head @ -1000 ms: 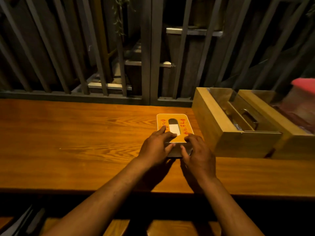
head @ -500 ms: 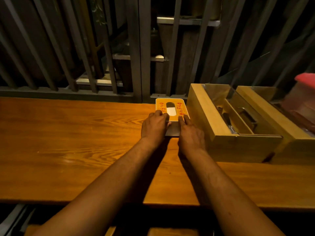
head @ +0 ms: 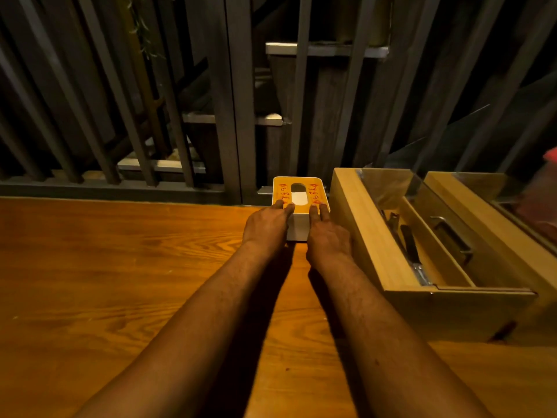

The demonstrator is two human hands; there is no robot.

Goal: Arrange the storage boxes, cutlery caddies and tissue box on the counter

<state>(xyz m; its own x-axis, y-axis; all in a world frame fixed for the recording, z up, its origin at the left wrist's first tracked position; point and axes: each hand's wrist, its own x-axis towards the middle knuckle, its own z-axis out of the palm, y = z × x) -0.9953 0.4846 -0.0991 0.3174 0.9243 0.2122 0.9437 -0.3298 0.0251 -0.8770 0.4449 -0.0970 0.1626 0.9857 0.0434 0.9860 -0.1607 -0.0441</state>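
Observation:
The tissue box (head: 298,193), white with an orange lid, red writing and an oval slot showing a tissue, stands at the far edge of the wooden counter (head: 120,267) against the railing. My left hand (head: 266,226) grips its near left side, fingertips on the lid. My right hand (head: 327,233) grips its near right side the same way. Just right of it lies a wooden cutlery caddy (head: 370,245) with a clear lid, a dark-handled knife inside. A second wooden box (head: 470,188) adjoins it farther right.
A dark metal railing (head: 232,116) with vertical and slanted bars runs along the counter's far edge. A pink-red object (head: 550,155) shows blurred at the right border. The counter's left half is bare wood.
Both hands have pushed the tissue box away from me, from mid-counter to the far edge beside the caddy's back corner. My arms are now stretched out.

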